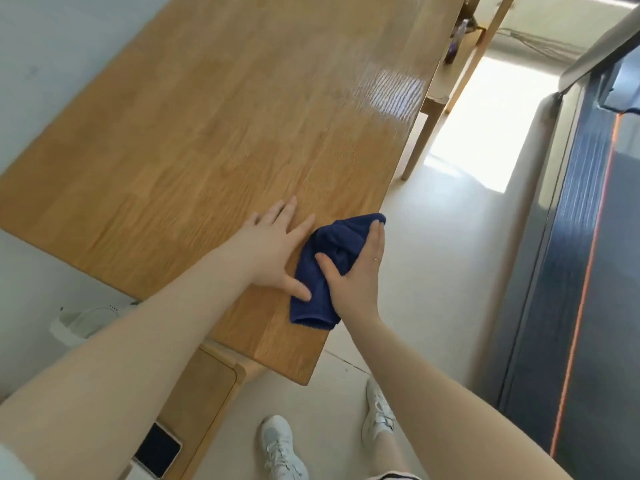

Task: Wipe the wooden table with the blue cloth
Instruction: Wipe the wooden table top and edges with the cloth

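Low in the frame's centre, the right hand (356,271) grips the bunched blue cloth (325,268) on the wooden counter (207,133); the left hand (273,251) lies flat, fingers spread, touching the cloth.

No readable text anywhere. The phone (157,450) on the stool (204,386) has a dark screen, nothing showing. The bottle (456,39) at the far end is too blurred to tell if it has a label. Sneakers (282,448) show no legible brand. No nos. or signs on the wooden table (214,126).
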{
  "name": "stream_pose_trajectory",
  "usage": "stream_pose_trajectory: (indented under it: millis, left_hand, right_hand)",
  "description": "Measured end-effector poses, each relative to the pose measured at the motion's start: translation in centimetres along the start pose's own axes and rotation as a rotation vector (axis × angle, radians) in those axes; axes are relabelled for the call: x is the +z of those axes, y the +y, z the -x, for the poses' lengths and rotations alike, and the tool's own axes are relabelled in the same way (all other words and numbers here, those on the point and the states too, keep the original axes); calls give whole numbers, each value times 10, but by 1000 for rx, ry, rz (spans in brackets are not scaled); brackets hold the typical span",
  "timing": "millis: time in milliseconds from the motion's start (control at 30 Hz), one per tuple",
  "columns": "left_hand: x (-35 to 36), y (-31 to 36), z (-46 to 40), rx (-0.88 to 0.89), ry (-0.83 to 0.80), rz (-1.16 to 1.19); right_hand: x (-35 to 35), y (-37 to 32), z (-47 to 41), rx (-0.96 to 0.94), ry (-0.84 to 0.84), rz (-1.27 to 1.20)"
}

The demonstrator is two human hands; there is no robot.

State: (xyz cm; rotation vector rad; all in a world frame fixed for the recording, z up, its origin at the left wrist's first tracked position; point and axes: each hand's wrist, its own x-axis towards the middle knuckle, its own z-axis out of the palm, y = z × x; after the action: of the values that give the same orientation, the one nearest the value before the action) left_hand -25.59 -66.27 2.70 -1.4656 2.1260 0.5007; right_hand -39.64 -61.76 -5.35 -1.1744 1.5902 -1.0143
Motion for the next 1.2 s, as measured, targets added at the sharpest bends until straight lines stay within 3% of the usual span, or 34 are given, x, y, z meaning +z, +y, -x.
stream_pose_trajectory:
  millis: [133,233,500,633,800,933,1033,1200]
  left_hand:
    - [-2,13,-3,-78,-13,-115]
    - [-4,16,-1,-127,-15,-79]
    - [-3,14,0,-148,-35,13]
    - [-5,15,-2,-154,-47,-35]
    - [-14,21,-1,-162,-23,27]
    - [-56,5,-23,-183,127,32]
    - [-81,5,-61,-78,267,4]
    - [-117,13,-125,43,298,34]
  right_hand:
    - [-19,-21,-92,55,56,79]
    - [-30,-40,-125,79,-23,244]
    - [-35,-6,-49,47,-290,122]
    - [-35,-8,-101,88,-227,78]
    - [-58,-42,-193,326,-138,-1]
    - [-59,-43,-160,312,-168,27]
    - [-64,-34,-141,254,-239,41]
    - [-68,-45,-214,370,-168,38]
